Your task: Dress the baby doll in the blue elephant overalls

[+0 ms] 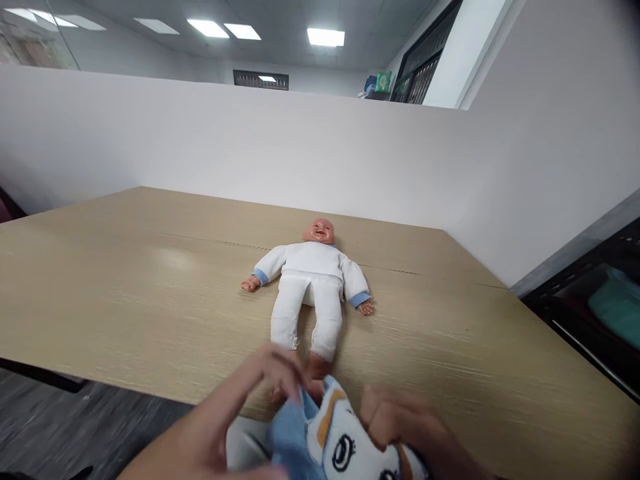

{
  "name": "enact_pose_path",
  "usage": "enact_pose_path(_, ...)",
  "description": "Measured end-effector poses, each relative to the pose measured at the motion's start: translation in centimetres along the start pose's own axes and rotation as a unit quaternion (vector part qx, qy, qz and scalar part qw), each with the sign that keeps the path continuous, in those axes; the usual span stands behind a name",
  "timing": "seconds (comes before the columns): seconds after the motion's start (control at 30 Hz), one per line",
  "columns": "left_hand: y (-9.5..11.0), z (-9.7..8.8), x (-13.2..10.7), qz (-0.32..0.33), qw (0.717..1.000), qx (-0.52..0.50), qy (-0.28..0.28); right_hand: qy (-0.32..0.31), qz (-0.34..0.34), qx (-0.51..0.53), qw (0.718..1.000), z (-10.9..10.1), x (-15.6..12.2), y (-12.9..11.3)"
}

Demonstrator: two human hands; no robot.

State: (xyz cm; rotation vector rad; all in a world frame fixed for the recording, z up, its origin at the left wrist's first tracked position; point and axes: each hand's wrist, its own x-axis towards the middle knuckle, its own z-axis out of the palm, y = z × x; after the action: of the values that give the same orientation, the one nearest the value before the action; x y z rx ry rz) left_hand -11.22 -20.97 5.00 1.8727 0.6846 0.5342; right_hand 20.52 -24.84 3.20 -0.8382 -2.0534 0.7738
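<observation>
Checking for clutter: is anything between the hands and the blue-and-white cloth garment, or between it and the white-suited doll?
Nothing visible separates the left hand or right hand from the blue-and-white cloth garment. Toward the white-suited doll, only the left hand crosses, by its feet.

Room on tabletop (150,293) both sides, doll (314,259) between, wall (275,147) behind

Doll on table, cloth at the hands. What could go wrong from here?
1. The doll's feet show right by the cloth; it might snag them.
2. Nothing visible pins the doll, so a tug could drag it.
3. Blur hides the left hand's grip; the cloth might slip.
</observation>
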Motion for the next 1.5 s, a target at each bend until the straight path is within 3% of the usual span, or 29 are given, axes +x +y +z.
enact_pose_path(0.03,0.9,-0.6,1.3,0.022,0.997,-0.02,0.068,0.006,-0.018,0.021,1.0,-1.1,1.6,-0.7)
enact_pose_path(0.07,1.6,-1.2,2.7,0.034,0.995,-0.035,0.092,-0.001,-0.046,0.034,0.998,-2.4,3.4,-1.4)
enact_pose_path(0.2,3.2,-3.6,8.3,0.094,0.989,-0.117,0.014,-0.07,-0.127,0.022,0.989,-6.8,10.9,-3.0)
enact_pose_path(0.3,3.6,-6.0,11.2,0.132,0.982,-0.127,-0.035,-0.106,-0.116,-0.016,0.987,-9.1,14.5,-2.1)
enact_pose_path(0.47,4.8,-9.7,14.0,0.177,0.983,-0.042,0.011,-0.198,-0.003,-0.043,0.979,-11.9,16.8,0.3)
enact_pose_path(0.57,4.8,-11.0,15.5,0.197,0.98,-0.025,0.03,-0.211,0.004,-0.024,0.977,-13.4,17.5,1.6)
enact_pose_path(0.67,4.2,-11.5,17.2,0.178,0.982,-0.07,-0.005,-0.2,0.008,-0.002,0.98,-14.6,17.8,3.1)
enact_pose_path(0.77,3.8,-12.0,19.1,0.153,0.982,-0.1,-0.049,-0.161,-0.002,0.039,0.986,-15.1,17.7,4.8)
enact_pose_path(0.9,4.0,-13.3,21.2,0.126,0.986,-0.041,-0.101,-0.128,0.0,0.129,0.983,-15.2,17.5,6.5)
enact_pose_path(1.07,3.7,-15.0,22.0,0.123,0.978,-0.009,-0.17,-0.185,0.115,0.137,0.966,-15.8,17.5,6.6)
enact_pose_path(1.17,3.0,-15.3,21.9,0.154,0.976,0.011,-0.155,-0.211,0.16,0.053,0.963,-16.1,17.8,6.7)
enact_pose_path(1.27,2.4,-15.2,21.6,0.168,0.98,0.018,-0.102,-0.166,0.099,-0.01,0.981,-15.5,18.3,7.3)
enact_pose_path(1.37,2.3,-15.0,21.3,0.158,0.985,-0.014,-0.066,-0.069,0.013,0.02,0.997,-14.6,18.7,7.9)
enact_pose_path(1.5,3.1,-14.9,21.0,0.137,0.988,-0.018,-0.066,0.054,-0.05,0.059,0.996,-13.5,18.8,7.9)
